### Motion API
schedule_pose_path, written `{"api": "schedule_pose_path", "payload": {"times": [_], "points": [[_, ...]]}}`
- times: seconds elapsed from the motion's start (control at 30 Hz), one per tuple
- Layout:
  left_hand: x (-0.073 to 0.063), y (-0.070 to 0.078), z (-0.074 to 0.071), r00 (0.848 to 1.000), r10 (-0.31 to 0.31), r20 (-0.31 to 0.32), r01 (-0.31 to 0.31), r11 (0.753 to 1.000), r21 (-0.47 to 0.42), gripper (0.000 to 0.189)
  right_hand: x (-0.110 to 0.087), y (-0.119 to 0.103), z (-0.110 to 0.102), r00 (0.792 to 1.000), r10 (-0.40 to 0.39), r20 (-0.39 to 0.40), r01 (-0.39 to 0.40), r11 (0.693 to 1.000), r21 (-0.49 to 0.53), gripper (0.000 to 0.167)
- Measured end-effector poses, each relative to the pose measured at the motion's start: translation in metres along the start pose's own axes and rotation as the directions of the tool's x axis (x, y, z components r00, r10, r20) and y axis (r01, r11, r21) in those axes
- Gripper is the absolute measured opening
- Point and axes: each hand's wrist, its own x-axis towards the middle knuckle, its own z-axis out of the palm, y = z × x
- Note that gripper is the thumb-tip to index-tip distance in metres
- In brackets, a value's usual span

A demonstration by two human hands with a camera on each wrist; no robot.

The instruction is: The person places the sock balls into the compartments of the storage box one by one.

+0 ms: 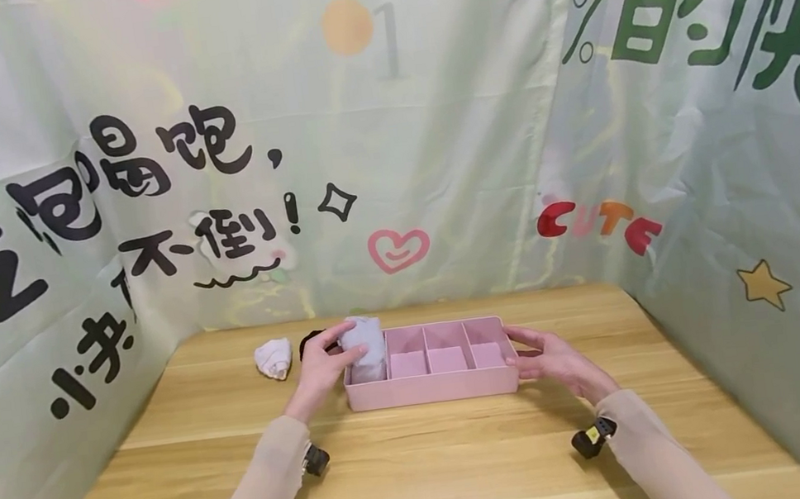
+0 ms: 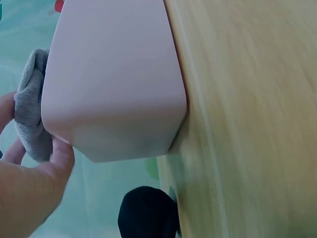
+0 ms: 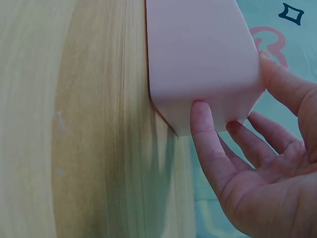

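My left hand (image 1: 324,367) holds a grey rolled sock (image 1: 365,349) between thumb and fingers, at the leftmost compartment of a pink divided box (image 1: 432,389). In the left wrist view, part of the sock (image 2: 33,106) stands above the box's rim, its lower part hidden by the wall. My right hand (image 1: 556,359) is at the box's right end. Seen from the right wrist, its fairly straight fingers (image 3: 205,131) touch the end wall and its thumb lies near the rim.
A crumpled white sock-like bundle (image 1: 274,358) lies on the wooden table (image 1: 426,463), left of the box. Behind my left hand is a black cloth bundle (image 1: 312,342), partly hidden. Printed curtains (image 1: 433,154) stand around the back and sides of the table.
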Motion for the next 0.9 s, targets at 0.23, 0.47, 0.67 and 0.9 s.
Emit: {"api": "schedule_pose_path", "payload": {"times": [0.23,0.47,0.67,0.9], "points": [[-0.001,0.012,0.012,1.0,-0.009,0.014,0.01,0.997,-0.073,0.05,0.001,0.001,-0.002,1.0,-0.015,-0.001,0.015,1.0,0.001,0.075],[0.002,0.006,0.019,0.999,-0.016,0.047,0.018,0.999,-0.051,0.05,0.001,0.001,-0.002,1.0,-0.013,-0.006,0.013,1.0,0.007,0.073],[0.002,0.006,0.028,0.998,-0.009,0.062,0.01,1.0,-0.009,0.047,-0.001,0.002,0.0,1.0,-0.019,-0.016,0.019,1.0,0.008,0.072],[0.003,0.008,0.041,0.997,-0.009,0.079,0.001,0.995,0.101,0.047,-0.002,0.001,0.001,1.0,-0.02,-0.011,0.02,1.0,0.006,0.072]]}}
